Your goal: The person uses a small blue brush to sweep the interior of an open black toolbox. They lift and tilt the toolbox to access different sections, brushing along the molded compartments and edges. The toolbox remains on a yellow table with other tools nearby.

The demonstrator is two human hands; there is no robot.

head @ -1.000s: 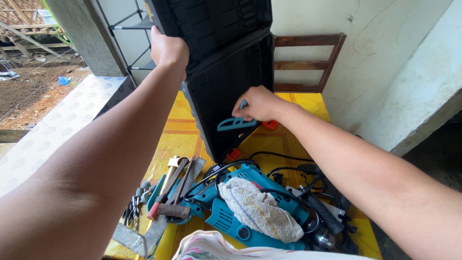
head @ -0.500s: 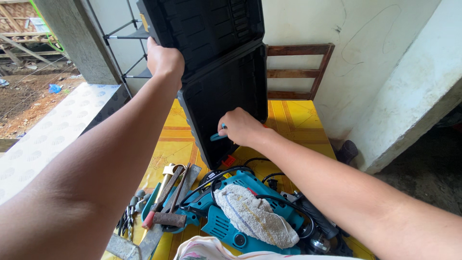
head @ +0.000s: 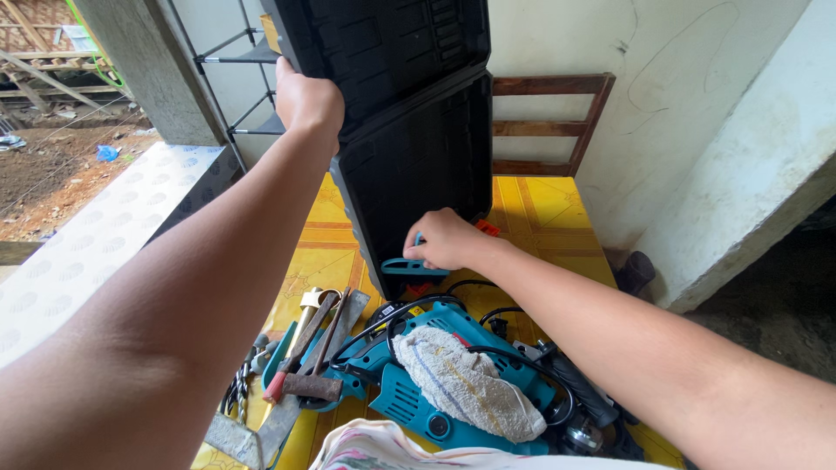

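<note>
With the left hand [head: 306,97] clamped on the open black tool case [head: 409,130] at 11 o'clock, the right hand [head: 442,239] has lowered slightly, fingers pinching the teal handle [head: 409,265], now showing again.

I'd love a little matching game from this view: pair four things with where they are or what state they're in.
Things:
1. black tool case
2. teal handle
3. white rag
4. hammer

Places or states:
A. draped over the teal power drill
B. lying left of the drill, on the yellow mat
C. held up open by the left hand
D. gripped by the right hand at the case's lower edge

Pairs: 1-C, 2-D, 3-A, 4-B
</note>
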